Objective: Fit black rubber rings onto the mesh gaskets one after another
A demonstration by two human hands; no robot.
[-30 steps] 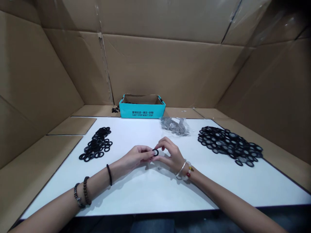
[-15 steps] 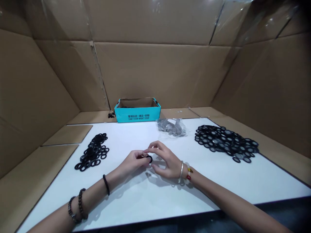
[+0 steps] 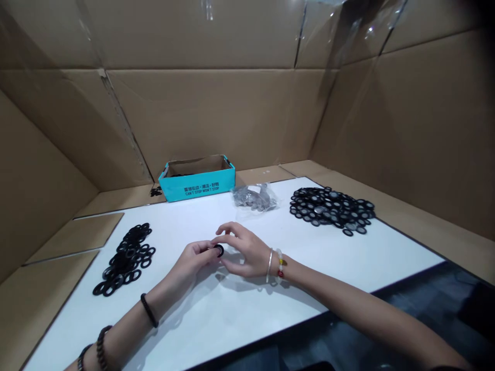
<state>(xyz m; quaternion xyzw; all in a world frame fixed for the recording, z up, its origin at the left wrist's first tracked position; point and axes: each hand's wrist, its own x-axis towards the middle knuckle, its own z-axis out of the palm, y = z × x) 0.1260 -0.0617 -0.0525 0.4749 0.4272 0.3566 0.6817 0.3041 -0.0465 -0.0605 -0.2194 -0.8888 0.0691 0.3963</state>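
Between the thumb and fingers of my left hand (image 3: 196, 257) is a small black ring (image 3: 219, 251), tilted on edge above the white tabletop. My right hand (image 3: 247, 251) curves around the ring's other side, its thumb and fingers apart. The right index fingertip meets the left fingers beside the ring; whether it touches the ring, I cannot tell. Just below the hands, a small greyish patch (image 3: 220, 276) shows on the tabletop, too blurred to name. To the left lies a pile of black rings (image 3: 129, 252). A larger pile of black rings with grey centres (image 3: 328, 208) spreads at the right.
A turquoise box (image 3: 197, 186) stands at the back with dark pieces inside. Beside it lies a clear plastic bag (image 3: 255, 198) of grey pieces. Several dark bits (image 3: 155, 191) sit left of the box. Cardboard walls (image 3: 216, 113) enclose the white table (image 3: 185, 330).
My view has swung to the right and tilted, so everything sits further left in the picture. Both hands keep nearly the same pose around the black ring.
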